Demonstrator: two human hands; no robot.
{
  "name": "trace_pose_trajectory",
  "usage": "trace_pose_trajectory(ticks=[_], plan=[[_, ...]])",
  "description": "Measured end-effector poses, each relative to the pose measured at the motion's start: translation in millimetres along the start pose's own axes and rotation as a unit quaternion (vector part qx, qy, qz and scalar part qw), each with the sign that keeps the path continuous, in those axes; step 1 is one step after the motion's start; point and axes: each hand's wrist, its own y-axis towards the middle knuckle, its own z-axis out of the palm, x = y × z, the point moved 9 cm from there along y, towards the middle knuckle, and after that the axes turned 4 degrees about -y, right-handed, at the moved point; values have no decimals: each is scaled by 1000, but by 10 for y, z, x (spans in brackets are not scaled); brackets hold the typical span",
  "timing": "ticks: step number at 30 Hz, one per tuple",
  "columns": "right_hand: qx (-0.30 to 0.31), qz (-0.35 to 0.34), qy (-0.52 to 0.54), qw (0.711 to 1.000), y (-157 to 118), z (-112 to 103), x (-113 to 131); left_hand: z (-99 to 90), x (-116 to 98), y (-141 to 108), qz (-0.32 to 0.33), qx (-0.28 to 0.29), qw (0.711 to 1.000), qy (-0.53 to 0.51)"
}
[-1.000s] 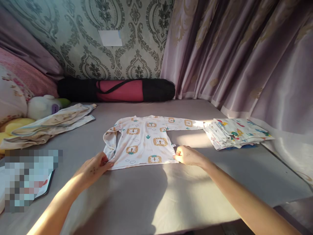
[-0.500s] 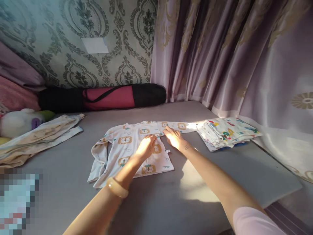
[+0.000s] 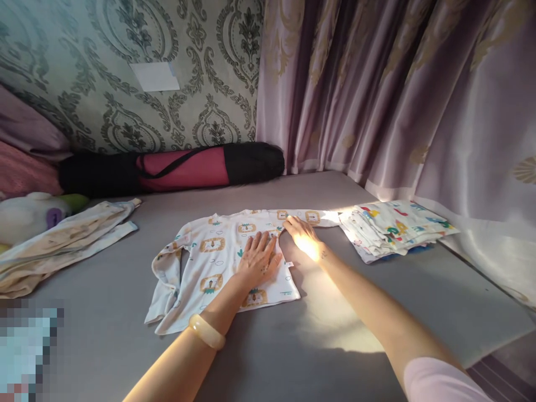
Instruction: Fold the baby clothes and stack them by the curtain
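A white long-sleeved child's shirt [image 3: 226, 262] with tan lion-face prints lies spread on the grey bed surface. My left hand [image 3: 260, 258] rests flat on its right part, fingers apart. At the base of the outstretched right sleeve, my right hand [image 3: 302, 234] has its fingers closed together on the fabric; the thumb is partly hidden. That sleeve reaches out to a stack of folded clothes [image 3: 397, 226] with colourful prints. The shirt's other sleeve is bent and lies downward at the left. A pale bangle circles my left wrist.
Rumpled pale striped clothing [image 3: 71, 240] lies at the left by a white plush toy [image 3: 25, 215]. A black and dark-pink long bag [image 3: 184, 167] lies along the patterned wall. Purple curtains [image 3: 377, 100] hang at the back right. The bed surface [image 3: 104, 335] ends at the right.
My left hand has opened from a bunched shape and now lies flat on the shirt. My right hand stays at the sleeve base. The view has shifted slightly.
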Motion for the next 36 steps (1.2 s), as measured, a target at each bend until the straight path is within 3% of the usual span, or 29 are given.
trace_pose_trajectory(ticks=[5,8,12,15,19,22,24,26,28,31,34,36], plan=[[42,57,28,997,-4,-25,4,-16,-71,20,-1,25,1000,0],[50,110,15,993,77,-84,100,-31,-119,14,-51,14,999,-5],[39,35,121,991,295,-23,566,-62,-370,-189,-83,5,996,-45],[63,-5,179,982,368,159,813,-108,-690,-519,-33,24,994,-100],[68,-5,137,988,248,285,898,-215,-1047,-1022,77,127,974,-174],[67,-25,112,991,20,256,959,-460,-1062,-1226,127,189,949,-218],[76,-43,113,990,-167,213,1008,-690,-814,-1204,80,183,949,-243],[98,-58,122,986,-366,175,1051,-938,-386,-1136,-7,139,952,-274],[123,-75,128,981,-567,133,1087,-1147,199,-1126,-120,78,946,-291],[139,-99,133,976,-836,3,1114,-1476,1210,-1332,-282,-71,928,-233],[151,-140,149,967,-1000,-242,1163,-1546,2018,-1700,-396,-125,889,-193],[185,-170,156,955,-1010,-411,1230,-1462,2331,-1894,-440,-96,877,-165]])
